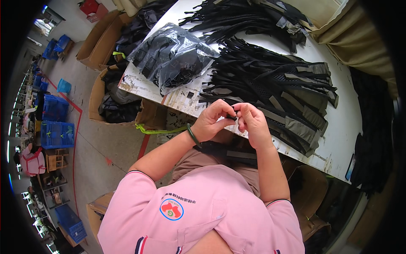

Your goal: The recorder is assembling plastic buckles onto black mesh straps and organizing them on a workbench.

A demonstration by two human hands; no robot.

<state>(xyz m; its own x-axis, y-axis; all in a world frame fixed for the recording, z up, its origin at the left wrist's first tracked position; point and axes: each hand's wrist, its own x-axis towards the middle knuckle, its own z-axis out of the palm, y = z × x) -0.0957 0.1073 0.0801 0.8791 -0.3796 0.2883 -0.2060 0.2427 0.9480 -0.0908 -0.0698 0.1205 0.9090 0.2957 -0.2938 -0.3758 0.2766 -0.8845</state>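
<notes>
My left hand (210, 121), with a dark green bangle at its wrist, pinches a small black piece (231, 117) between thumb and fingers. Close beside it, my right hand (252, 122) has its fingers curled onto the same piece from the other side. The fingers hide most of the piece, so its exact kind does not show. Both hands are held at the table's near edge. A dark strap with a grey patch (241, 155) lies across my lap below them. Just beyond the hands, many black mesh straps with grey patches (279, 91) spread over the white table (344, 112).
A clear plastic bag of black parts (173, 57) sits at the table's left corner. More black straps (253, 19) lie farther back. Cardboard boxes with dark fabric (96, 97) stand left of the table. Dark cloth (372, 127) hangs at the right, below a beige curtain (359, 38).
</notes>
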